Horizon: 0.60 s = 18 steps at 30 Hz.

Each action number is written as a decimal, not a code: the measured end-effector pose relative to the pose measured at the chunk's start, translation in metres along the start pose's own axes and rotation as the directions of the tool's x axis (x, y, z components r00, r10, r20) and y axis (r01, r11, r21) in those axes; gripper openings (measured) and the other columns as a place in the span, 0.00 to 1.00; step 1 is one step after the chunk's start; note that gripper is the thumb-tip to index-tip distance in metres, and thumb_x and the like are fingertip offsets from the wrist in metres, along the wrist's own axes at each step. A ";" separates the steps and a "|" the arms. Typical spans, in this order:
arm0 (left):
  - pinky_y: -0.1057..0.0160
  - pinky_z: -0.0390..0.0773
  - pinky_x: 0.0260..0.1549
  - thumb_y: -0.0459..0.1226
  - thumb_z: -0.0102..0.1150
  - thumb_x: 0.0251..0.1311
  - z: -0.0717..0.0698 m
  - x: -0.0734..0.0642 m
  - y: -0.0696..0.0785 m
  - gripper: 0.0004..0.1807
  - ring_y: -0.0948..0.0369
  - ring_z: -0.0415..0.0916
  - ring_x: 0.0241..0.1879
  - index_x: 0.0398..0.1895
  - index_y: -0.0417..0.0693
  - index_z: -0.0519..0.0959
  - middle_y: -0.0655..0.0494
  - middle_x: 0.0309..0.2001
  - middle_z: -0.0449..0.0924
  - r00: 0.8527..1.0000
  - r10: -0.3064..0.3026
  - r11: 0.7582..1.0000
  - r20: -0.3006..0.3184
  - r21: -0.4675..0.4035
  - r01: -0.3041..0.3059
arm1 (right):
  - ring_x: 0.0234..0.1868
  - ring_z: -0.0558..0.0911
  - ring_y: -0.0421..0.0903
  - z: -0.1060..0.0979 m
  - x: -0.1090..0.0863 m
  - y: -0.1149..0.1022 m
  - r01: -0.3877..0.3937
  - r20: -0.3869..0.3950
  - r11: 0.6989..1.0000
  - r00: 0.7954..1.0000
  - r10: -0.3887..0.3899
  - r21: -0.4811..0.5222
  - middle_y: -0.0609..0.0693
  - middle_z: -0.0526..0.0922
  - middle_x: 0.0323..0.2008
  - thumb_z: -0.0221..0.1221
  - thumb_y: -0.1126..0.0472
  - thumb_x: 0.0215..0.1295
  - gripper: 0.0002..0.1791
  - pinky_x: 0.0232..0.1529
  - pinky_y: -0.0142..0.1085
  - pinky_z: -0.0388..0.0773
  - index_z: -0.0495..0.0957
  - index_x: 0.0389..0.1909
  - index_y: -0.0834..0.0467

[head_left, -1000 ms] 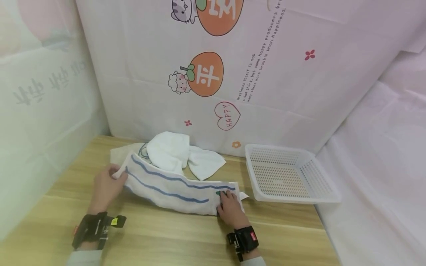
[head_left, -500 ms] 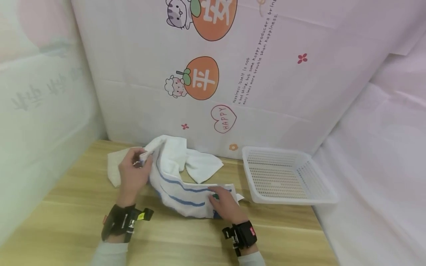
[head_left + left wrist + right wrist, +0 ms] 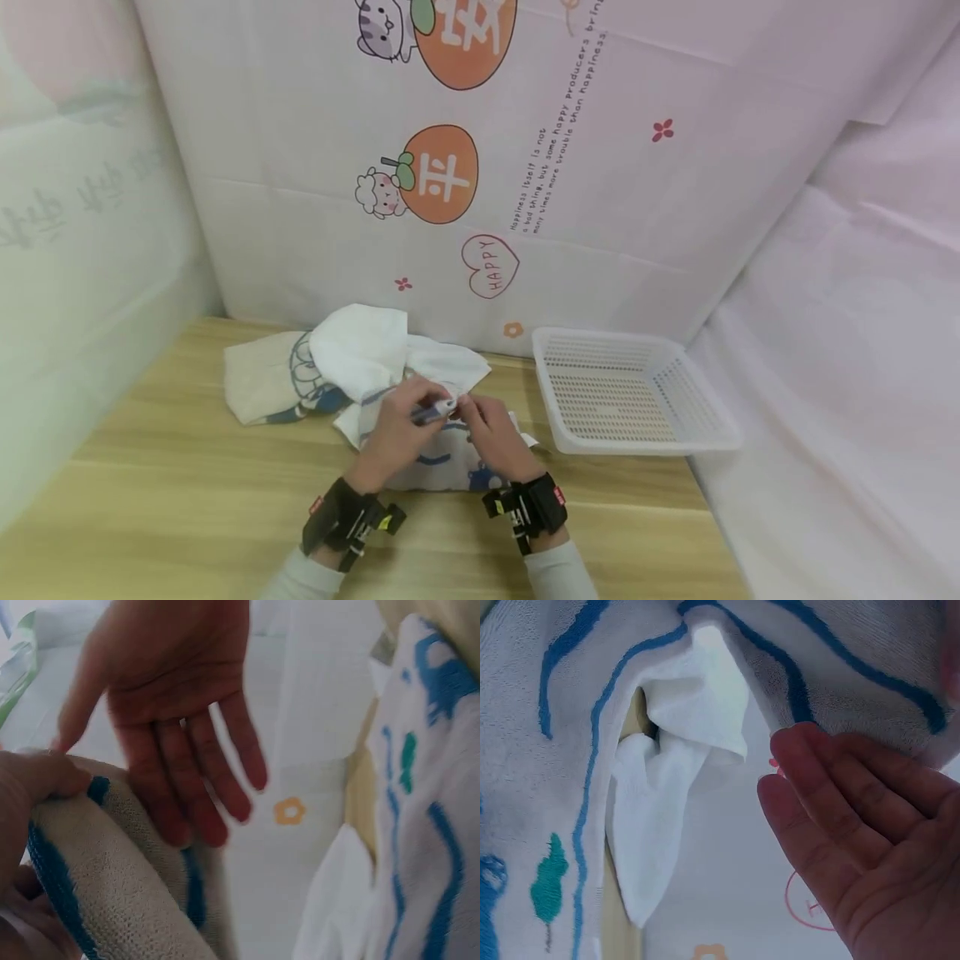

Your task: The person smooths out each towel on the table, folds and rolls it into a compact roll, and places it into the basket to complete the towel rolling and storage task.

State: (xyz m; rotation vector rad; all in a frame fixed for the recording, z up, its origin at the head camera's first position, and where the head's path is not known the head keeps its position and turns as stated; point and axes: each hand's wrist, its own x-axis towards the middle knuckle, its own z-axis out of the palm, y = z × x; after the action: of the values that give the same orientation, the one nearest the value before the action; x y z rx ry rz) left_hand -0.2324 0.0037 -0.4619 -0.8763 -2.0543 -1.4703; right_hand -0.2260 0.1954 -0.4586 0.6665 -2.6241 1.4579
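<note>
A white towel with wavy blue stripes (image 3: 420, 477) lies on the table, its left end brought up and over toward the right. My left hand (image 3: 396, 437) pinches that raised end; the left wrist view shows the thumb pressed on the towel's edge (image 3: 112, 877). Close beside it is my right hand (image 3: 495, 437), its thumb and forefinger right at the raised edge in the head view. In the right wrist view the fingers of my right hand (image 3: 877, 847) are extended against the towel's grey-white side. A green leaf-like mark (image 3: 550, 879) shows on the flat part.
Behind the towel lies a crumpled white cloth (image 3: 360, 346), overlapping a beige cloth with blue print (image 3: 258, 377). A white plastic basket (image 3: 549, 398) stands at the right. Printed white sheeting (image 3: 300, 225) rises behind the wooden table (image 3: 150, 475).
My left hand has carried the towel's left end rightward, up to the right hand. My right hand has lifted from pressing the towel's right part and turned toward the left hand.
</note>
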 end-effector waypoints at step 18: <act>0.63 0.80 0.55 0.20 0.63 0.54 0.046 -0.024 -0.011 0.18 0.64 0.82 0.50 0.42 0.49 0.88 0.63 0.43 0.88 0.852 -0.007 0.998 0.524 -0.056 0.042 | 0.44 0.83 0.39 -0.012 -0.035 0.053 -0.095 0.130 0.986 0.985 0.113 -0.136 0.45 0.87 0.46 0.55 0.65 0.74 0.15 0.44 0.34 0.81 0.82 0.56 0.51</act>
State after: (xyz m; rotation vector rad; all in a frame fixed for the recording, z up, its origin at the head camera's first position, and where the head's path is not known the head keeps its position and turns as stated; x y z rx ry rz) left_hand -0.2246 0.0393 -0.5002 -1.4116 -2.4102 -1.4270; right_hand -0.2171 0.2410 -0.5035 0.6469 -2.8698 1.2954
